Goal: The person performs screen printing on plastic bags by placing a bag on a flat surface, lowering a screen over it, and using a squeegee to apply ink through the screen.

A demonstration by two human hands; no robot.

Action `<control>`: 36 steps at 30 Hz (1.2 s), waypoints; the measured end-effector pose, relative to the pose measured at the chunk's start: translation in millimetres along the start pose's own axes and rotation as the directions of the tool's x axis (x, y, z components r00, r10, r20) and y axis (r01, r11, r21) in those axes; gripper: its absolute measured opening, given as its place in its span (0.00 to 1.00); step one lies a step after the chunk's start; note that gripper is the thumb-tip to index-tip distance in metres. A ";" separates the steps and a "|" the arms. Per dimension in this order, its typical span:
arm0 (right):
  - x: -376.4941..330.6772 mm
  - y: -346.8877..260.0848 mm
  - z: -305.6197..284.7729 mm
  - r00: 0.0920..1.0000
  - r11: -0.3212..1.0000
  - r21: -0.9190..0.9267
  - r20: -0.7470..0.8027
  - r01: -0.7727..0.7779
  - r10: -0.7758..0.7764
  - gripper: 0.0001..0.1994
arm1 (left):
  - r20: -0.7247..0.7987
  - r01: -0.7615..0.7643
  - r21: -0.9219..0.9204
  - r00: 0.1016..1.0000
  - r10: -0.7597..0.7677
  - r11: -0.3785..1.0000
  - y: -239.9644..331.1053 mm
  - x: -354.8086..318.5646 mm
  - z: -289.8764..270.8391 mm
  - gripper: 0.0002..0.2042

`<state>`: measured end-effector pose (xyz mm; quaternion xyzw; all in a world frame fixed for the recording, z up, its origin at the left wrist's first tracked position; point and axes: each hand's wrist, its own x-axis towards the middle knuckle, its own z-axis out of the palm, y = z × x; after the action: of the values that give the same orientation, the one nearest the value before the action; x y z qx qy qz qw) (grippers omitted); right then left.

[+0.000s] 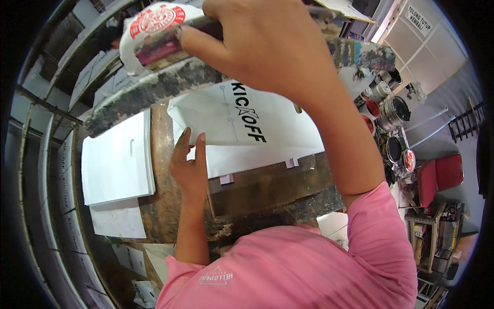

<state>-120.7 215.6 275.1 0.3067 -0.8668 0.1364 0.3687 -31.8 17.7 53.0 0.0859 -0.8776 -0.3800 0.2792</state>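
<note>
A white paper bag (288,123) with black lettering lies on the worn wooden table, its left side slightly raised. My left hand (188,165) is at the bag's lower left corner, fingers stretched and apart, the fingertips touching or very near its edge. Above the bag, an ink-smeared wooden frame (149,85) is tilted up. My right hand (257,46) reaches across and is closed on a stained bar at its top, thumb along the near side; the other fingers are partly hidden. A white plastic bag (159,18) with a red print hangs over the bar beside that hand.
A stack of white bags (118,159) lies at the table's left. Two small pale tabs (226,179) sit at the bag's near edge on a brown board (267,190). Paint cans (393,110) and a red chair (440,177) stand at right; metal racks (36,123) line the left.
</note>
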 end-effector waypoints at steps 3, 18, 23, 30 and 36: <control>-18.3 1.3 16.6 0.985 0.999 0.038 -0.171 0.028 -0.021 0.22 | -0.096 0.066 -0.079 0.993 -0.074 0.995 -18.5 -1.4 -8.0 0.19; -41.5 -24.8 8.7 0.998 1.000 -0.006 -0.061 -0.002 0.001 0.22 | -0.242 0.213 -0.021 0.947 -0.212 0.977 -293.7 49.5 -267.3 0.32; -59.6 -20.7 8.0 0.998 0.999 0.043 -0.054 -0.009 0.011 0.22 | -0.489 0.134 0.522 0.856 0.167 0.842 -208.3 89.7 -246.1 0.37; -100.7 -20.2 28.5 0.985 0.998 0.055 -0.171 0.019 -0.010 0.17 | 0.076 -0.778 0.394 0.558 0.826 0.489 98.8 17.6 -70.6 0.58; -151.1 -39.0 53.7 0.959 0.990 0.138 -0.283 0.031 0.009 0.17 | 0.178 -0.694 0.376 0.705 0.687 0.614 86.8 -0.4 -41.7 0.41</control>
<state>-44.2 225.7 129.2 0.3142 -0.7917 0.2376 0.4670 -3.0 52.5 138.1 -0.2036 -0.9045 -0.0479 0.3718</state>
